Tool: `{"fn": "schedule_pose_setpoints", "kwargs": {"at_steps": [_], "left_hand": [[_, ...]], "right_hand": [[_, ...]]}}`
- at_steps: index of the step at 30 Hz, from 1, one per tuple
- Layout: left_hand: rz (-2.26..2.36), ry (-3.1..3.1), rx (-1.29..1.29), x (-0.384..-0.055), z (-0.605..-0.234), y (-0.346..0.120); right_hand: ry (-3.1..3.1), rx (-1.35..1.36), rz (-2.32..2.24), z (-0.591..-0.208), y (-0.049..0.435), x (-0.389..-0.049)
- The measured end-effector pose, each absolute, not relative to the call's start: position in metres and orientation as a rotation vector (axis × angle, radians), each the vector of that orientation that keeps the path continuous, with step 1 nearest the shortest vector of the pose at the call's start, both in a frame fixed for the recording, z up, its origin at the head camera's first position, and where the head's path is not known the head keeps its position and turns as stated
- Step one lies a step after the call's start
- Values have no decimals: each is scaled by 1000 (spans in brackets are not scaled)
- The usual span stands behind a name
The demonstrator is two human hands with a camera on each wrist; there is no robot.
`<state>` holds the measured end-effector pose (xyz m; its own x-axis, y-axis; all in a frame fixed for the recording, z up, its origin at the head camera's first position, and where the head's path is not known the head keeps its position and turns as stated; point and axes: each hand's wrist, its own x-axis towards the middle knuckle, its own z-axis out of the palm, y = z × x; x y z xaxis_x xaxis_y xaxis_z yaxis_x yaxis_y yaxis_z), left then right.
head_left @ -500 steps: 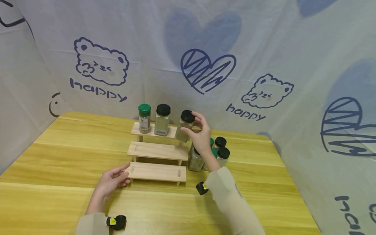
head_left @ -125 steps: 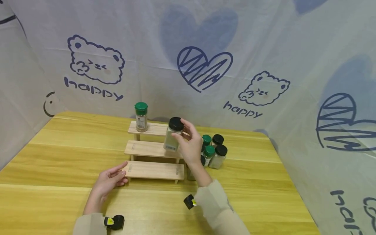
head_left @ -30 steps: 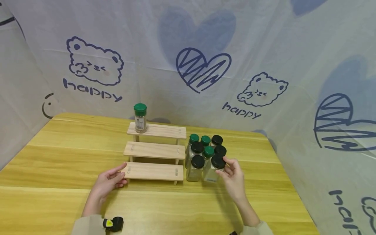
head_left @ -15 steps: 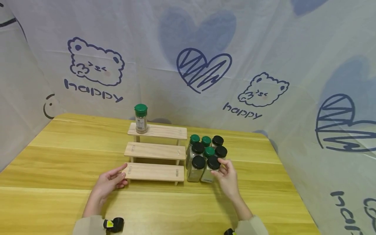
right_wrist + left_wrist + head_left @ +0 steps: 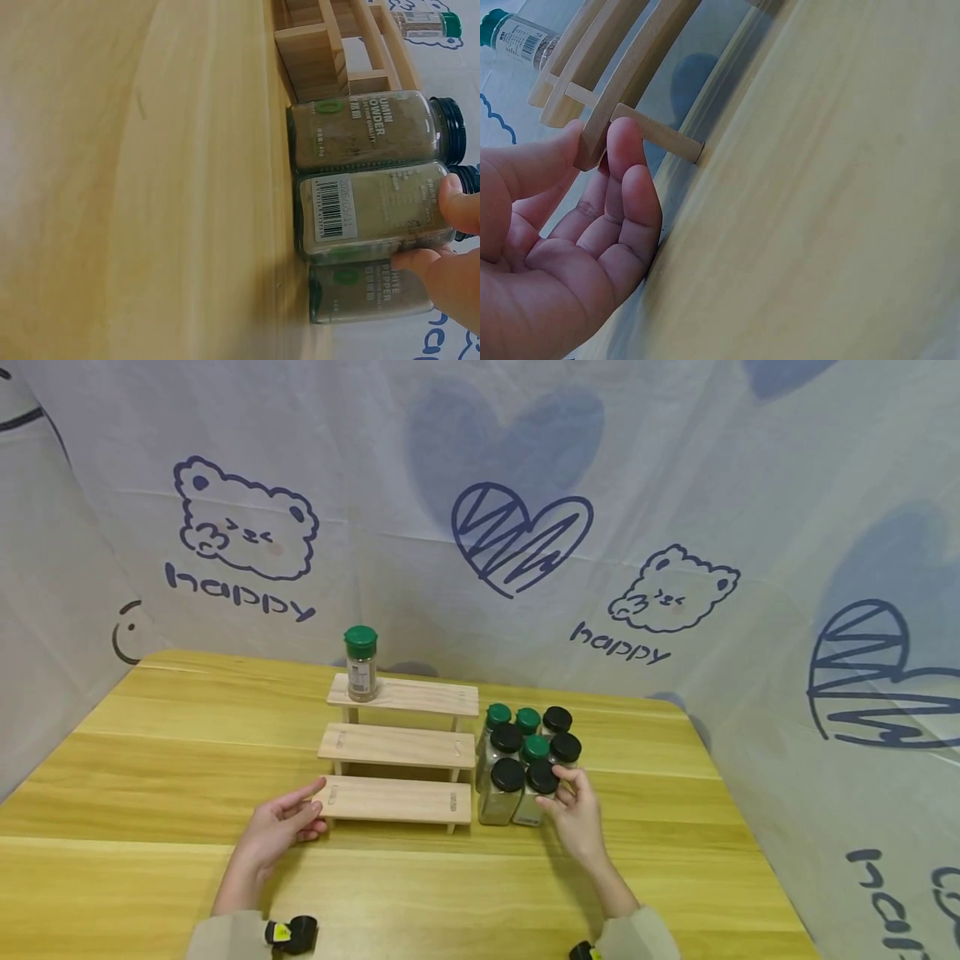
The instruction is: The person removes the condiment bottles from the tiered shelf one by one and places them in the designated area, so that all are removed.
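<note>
My left hand [image 5: 276,831] pinches the left end of the lowest step of a three-tier wooden rack [image 5: 397,800]; in the left wrist view the thumb lies over the board and fingers curl beneath. My right hand [image 5: 581,818] grips a square, black-lidded spice jar [image 5: 382,206] near its top, thumb and fingers on opposite sides. That jar is upright at the front right of a group, its barcode label showing. Close against it on the left stands a cumin powder jar [image 5: 360,135]; a white pepper jar [image 5: 367,292] shows on its other side.
One green-lidded jar [image 5: 362,672] stands at the left end of the rack's top tier [image 5: 427,696]. Behind the held jar are several green- and black-lidded jars [image 5: 506,739]. The wooden table [image 5: 405,893] meets a printed cloth [image 5: 360,510] at the back.
Two black-lidded jars have left the top tier since the oldest frame. During the last second my right hand has shifted its jar left, up to the cumin jar. My left hand stays put.
</note>
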<state>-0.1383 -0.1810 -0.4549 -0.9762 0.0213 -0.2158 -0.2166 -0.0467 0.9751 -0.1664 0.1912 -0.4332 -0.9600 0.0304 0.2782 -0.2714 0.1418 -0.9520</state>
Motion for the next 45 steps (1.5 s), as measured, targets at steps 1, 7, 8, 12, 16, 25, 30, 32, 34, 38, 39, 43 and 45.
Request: {"fn": "schedule_pose_setpoints", "kwargs": {"at_steps": [1,7,8,12,16,25,30,32,34,38,39,43,45], "left_hand": [[2149,2046,-212,-138,-455,-181],[2151,2039,-217,-139,-456,-181],[2152,2037,-216,-139,-456,-181],[2147,2039,-211,-139,-455,-180],[2139,2049,-217,-138,-453,-180],[2132,2050,-206,-139,-455,-180],[2144,2040,-209,-139,-455,-180],[2146,2042,-211,-139,-455,-181],[2147,2045,-209,-139,-455,-181],[2144,2046,-211,-139,-455,-181],[2143,2045,-213,-139,-455,-181],[2141,2041,-219,-139,-456,-180],[2139,2041,-220,-140,-456,-180]], "right_hand": [[-2185,236,1906,-434,191,-167],[-2177,258,1893,-437,191,-168],[-2178,263,1888,-438,191,-168],[-2180,294,1869,-438,192,-169],[-2176,312,1885,-437,192,-168],[-2217,329,1864,-437,198,-165],[-2226,327,1830,-435,198,-165],[-2231,331,1826,-434,199,-164],[-2236,342,1820,-434,199,-164],[-2240,352,1814,-434,200,-164],[-2239,353,1812,-434,200,-163],[-2233,335,1788,-433,200,-161],[-2218,312,1756,-428,199,-158]]}}
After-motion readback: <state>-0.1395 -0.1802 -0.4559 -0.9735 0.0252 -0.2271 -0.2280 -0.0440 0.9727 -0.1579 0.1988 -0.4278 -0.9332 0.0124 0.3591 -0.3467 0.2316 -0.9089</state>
